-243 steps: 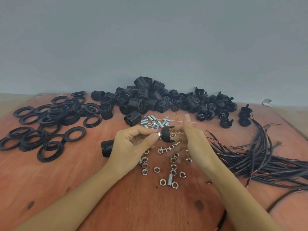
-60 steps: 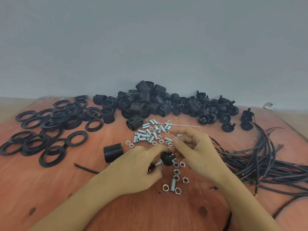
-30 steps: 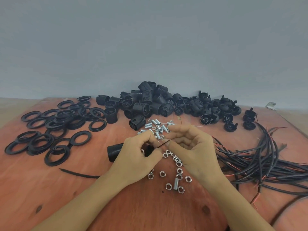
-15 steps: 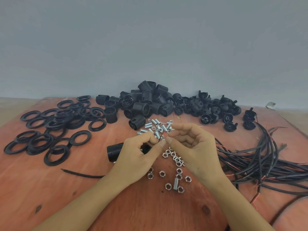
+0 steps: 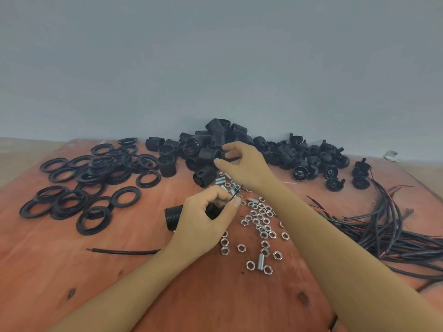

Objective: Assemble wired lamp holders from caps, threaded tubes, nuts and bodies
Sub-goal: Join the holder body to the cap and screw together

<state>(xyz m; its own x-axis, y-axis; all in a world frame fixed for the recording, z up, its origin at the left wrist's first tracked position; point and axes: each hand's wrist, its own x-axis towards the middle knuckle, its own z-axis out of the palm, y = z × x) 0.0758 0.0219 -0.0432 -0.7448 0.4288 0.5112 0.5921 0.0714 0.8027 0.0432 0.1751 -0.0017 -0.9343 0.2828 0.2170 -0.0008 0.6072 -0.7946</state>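
My left hand (image 5: 206,219) is closed around a black cap (image 5: 213,210) with a thin black wire (image 5: 236,193) sticking out past my fingertips; a red wire tip shows beside it. The wire's tail (image 5: 124,251) trails left on the wooden table (image 5: 72,271). My right hand (image 5: 244,164) reaches far over the table to the pile of black threaded bodies (image 5: 215,142), fingers apart, nothing in them. Silver nuts (image 5: 260,224) and threaded tubes (image 5: 224,183) lie scattered between my arms. One black body (image 5: 172,216) lies just left of my left hand.
Black rings (image 5: 96,183) are heaped at the left. Black caps (image 5: 311,161) lie at the back right. A bundle of black and red wires (image 5: 383,226) covers the right side. A grey wall rises behind the table.
My right hand has left the cap and wire and stretched forward to the pile of bodies. My left hand keeps hold of the wired cap in about the same place.
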